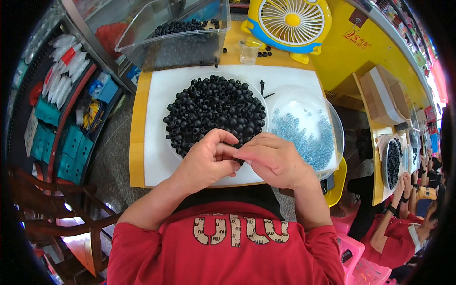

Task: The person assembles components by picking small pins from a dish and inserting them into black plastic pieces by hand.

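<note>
My left hand (203,164) and my right hand (275,159) meet at the near edge of a round tray heaped with hollow black ball-shaped parts (216,107). The left fingers are curled, and a bit of black part (241,161) shows between them. My right thumb and forefinger are pinched against the left fingertips; whatever they hold is hidden. Right of the heap stands a clear round tray (297,97) with many small pale blue transparent rings (306,137). Two thin black pieces (262,86) lie on the white board between the trays.
A clear plastic bin (180,52) with more black parts stands at the back left. Behind the board are a small clear cup (248,52) and a yellow-and-blue fan (290,23). A yellow bin (338,183) sits low at right. Another person (392,237) works at the table beyond.
</note>
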The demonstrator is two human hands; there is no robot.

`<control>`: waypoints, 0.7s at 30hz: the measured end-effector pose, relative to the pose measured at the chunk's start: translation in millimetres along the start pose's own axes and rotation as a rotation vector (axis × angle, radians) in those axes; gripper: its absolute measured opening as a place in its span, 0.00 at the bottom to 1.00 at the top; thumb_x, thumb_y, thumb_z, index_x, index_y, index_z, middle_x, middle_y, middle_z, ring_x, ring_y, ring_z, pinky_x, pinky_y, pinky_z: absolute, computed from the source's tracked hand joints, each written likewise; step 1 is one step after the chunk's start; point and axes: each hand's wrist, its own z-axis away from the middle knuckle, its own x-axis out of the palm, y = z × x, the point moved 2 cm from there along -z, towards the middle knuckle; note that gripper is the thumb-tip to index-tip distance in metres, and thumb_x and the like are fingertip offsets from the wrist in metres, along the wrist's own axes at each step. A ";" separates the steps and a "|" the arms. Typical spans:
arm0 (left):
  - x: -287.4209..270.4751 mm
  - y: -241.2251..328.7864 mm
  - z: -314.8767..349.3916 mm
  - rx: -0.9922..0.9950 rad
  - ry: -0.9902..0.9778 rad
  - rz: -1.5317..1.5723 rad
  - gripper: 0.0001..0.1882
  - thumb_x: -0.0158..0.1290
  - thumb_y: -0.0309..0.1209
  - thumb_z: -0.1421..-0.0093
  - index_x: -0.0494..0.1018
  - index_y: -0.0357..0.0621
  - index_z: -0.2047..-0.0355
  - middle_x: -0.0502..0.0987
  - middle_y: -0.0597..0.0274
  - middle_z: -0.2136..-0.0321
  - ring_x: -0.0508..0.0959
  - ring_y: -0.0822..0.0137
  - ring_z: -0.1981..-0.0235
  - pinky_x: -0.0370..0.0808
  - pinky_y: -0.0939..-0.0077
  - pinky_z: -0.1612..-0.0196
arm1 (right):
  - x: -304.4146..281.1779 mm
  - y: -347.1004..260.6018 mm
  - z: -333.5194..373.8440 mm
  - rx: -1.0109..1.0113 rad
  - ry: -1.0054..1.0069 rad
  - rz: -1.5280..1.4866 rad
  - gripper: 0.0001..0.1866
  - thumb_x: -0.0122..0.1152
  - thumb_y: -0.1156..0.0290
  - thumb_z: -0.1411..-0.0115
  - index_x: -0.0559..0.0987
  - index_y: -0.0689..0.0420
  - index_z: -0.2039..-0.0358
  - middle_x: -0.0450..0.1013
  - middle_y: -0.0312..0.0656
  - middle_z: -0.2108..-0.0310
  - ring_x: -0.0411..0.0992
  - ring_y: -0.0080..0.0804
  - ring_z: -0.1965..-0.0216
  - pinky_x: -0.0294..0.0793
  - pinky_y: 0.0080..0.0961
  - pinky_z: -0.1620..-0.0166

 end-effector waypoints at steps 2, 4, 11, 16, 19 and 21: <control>0.0 -1.3 -0.5 -0.018 0.000 0.045 0.18 0.50 0.19 0.53 0.58 0.37 0.61 0.73 0.57 0.68 0.72 0.73 0.69 0.72 0.81 0.69 | -1.4 -3.9 -2.7 -0.029 -0.047 0.062 0.13 0.54 0.84 0.59 0.75 0.58 0.69 0.71 0.41 0.75 0.70 0.35 0.72 0.69 0.25 0.67; 0.9 -2.7 -0.6 -0.034 0.000 0.088 0.18 0.50 0.19 0.52 0.58 0.37 0.61 0.72 0.57 0.68 0.72 0.73 0.68 0.72 0.81 0.69 | -1.0 -5.8 -3.5 -0.022 -0.100 0.079 0.17 0.52 0.80 0.58 0.72 0.55 0.63 0.71 0.39 0.72 0.69 0.35 0.70 0.69 0.28 0.65; 1.9 -6.5 -5.7 -0.012 0.067 0.282 0.16 0.50 0.19 0.51 0.60 0.38 0.62 0.73 0.57 0.70 0.73 0.71 0.70 0.71 0.80 0.70 | 7.1 3.4 8.0 0.126 0.124 -0.044 0.16 0.56 0.82 0.59 0.74 0.58 0.66 0.73 0.41 0.70 0.71 0.35 0.71 0.70 0.25 0.66; 1.3 -7.0 -8.7 -0.036 0.102 0.294 0.16 0.48 0.17 0.51 0.60 0.39 0.61 0.74 0.57 0.70 0.75 0.68 0.71 0.72 0.77 0.71 | 15.9 7.1 15.6 0.047 0.183 0.079 0.16 0.57 0.78 0.57 0.72 0.58 0.64 0.71 0.42 0.70 0.70 0.38 0.67 0.70 0.29 0.65; -0.3 -7.0 -8.9 -0.076 0.057 0.380 0.17 0.48 0.17 0.50 0.59 0.38 0.60 0.73 0.57 0.69 0.74 0.68 0.70 0.73 0.76 0.69 | 15.0 7.1 15.2 -0.008 0.182 0.116 0.16 0.57 0.78 0.57 0.72 0.59 0.64 0.72 0.42 0.69 0.71 0.38 0.66 0.70 0.29 0.64; -1.3 -6.3 -8.8 -0.089 0.013 0.410 0.19 0.48 0.17 0.51 0.58 0.37 0.58 0.73 0.56 0.68 0.74 0.67 0.69 0.73 0.75 0.67 | 14.5 6.9 15.1 -0.021 0.189 0.127 0.16 0.58 0.78 0.58 0.72 0.60 0.64 0.72 0.42 0.69 0.71 0.38 0.66 0.70 0.29 0.64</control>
